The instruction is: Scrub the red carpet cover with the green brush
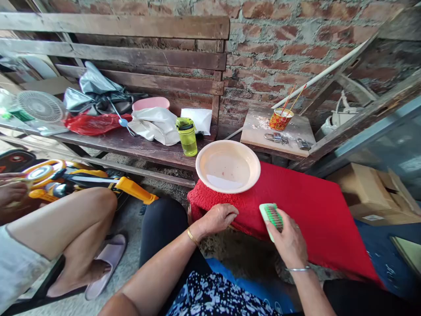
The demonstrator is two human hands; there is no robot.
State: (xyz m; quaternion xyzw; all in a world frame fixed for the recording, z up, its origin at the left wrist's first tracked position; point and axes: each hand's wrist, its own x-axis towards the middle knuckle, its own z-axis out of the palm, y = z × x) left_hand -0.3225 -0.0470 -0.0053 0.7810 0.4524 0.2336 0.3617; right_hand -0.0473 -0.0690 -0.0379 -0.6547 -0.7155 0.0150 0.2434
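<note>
My right hand (291, 239) is closed around a scrub brush (272, 217) with a pale green back and green bristles, held above the front edge of a red cloth (305, 206). My left hand (217, 218) is at the cloth's near left edge with its fingers curled in; whether anything is inside them is hidden. Just beyond my left hand, a cream basin (255, 175) holds shallow clear water with a few small dark specks. The basin rests on the red cloth, close to the wooden bench.
A wooden bench (158, 159) carries a green bottle (188, 141), white cloth, a pink basin and bags. At the back right, a small board (255, 140) bears a patterned cup and padlocks. Another person's leg (79, 215) is at left; cardboard boxes (371, 193) stand at right.
</note>
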